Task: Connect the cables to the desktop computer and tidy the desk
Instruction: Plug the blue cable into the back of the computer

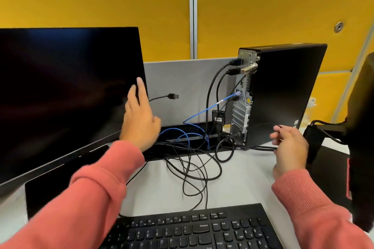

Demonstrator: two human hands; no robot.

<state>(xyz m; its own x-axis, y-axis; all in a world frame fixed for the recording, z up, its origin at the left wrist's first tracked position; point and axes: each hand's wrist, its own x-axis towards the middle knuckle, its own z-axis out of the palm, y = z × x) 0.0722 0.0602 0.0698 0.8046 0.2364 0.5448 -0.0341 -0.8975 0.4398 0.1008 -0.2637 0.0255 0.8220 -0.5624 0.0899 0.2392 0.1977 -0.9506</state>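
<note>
Beside the monitor (66, 91), my left hand (139, 119) hung open near the loose USB plug (173, 96), my right hand (289, 145) pinched a thin black cable (261, 148) by the desktop computer (283, 95); I judged the plug needed squaring to its port first.

Office cubicle: yellow fabric partition panels (263, 16) with grey metal dividers behind a white desk (242, 178), carrying a dark monitor (66, 91), small-form desktop tower (283, 91), black keyboard (192, 228) and a tangle of cables (192, 168)
</note>
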